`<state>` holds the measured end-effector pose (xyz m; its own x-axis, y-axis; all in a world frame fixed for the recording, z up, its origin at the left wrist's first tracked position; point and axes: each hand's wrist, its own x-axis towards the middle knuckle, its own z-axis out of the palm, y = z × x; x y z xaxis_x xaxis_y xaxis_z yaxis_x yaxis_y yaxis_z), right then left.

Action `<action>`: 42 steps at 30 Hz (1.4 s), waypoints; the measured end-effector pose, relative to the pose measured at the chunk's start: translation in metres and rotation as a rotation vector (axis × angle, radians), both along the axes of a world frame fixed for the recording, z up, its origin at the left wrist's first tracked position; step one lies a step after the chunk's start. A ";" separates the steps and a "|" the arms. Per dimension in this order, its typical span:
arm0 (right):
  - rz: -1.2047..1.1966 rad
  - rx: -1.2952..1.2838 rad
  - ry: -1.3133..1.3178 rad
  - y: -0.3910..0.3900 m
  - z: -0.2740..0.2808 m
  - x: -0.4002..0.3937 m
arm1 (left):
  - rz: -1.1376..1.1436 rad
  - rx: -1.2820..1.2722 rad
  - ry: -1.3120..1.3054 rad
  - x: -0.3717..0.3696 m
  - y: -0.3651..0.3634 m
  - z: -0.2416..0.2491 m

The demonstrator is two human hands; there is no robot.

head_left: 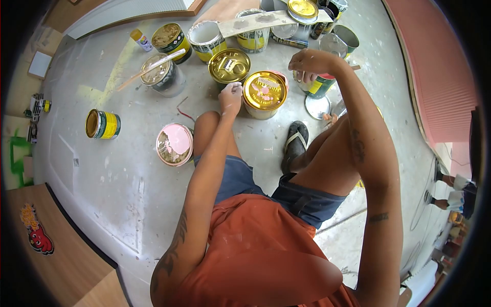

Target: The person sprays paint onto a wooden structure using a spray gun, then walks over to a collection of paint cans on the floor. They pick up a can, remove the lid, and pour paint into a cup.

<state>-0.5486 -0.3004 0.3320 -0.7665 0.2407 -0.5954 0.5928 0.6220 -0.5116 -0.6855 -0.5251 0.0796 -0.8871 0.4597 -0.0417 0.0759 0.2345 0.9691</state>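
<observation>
My left hand (pixel 231 97) is closed, its fingers curled in at the left edge of a paint can (pixel 265 92) with a gold lid spotted with pink paint. What those fingers hold, if anything, is hidden. Just behind that hand stands another gold-lidded can (pixel 228 65). My right hand (pixel 316 64) is raised to the right of the pink-spotted can, with its fingers apart and drooping downward. Nothing shows in its grip. Below it, partly covered, is a green and yellow can (pixel 320 86) with a red rim.
Several more paint cans stand at the back, with a board (pixel 266 21) across some. A stirring stick (pixel 151 69) lies over a can at the left. A pink-topped can (pixel 175 144) sits beside my left knee. A round lid (pixel 317 107) lies on the floor.
</observation>
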 end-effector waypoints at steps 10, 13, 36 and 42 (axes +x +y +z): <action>-0.024 -0.044 0.025 0.002 0.006 -0.003 | -0.111 0.128 -0.436 0.004 -0.033 0.003; -0.036 -0.043 0.030 0.004 0.003 -0.004 | -0.108 0.218 -0.549 0.004 -0.031 0.005; -0.002 -0.067 0.020 0.003 0.008 0.003 | -0.021 0.343 -0.577 0.006 -0.032 0.010; 0.015 -0.049 0.025 0.002 0.006 0.003 | -0.013 0.332 -0.559 0.003 -0.034 0.006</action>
<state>-0.5458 -0.2985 0.3378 -0.7847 0.1998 -0.5868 0.5699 0.6048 -0.5562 -0.6826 -0.5588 0.0853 -0.7670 0.5379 -0.3497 -0.4605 -0.0820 0.8838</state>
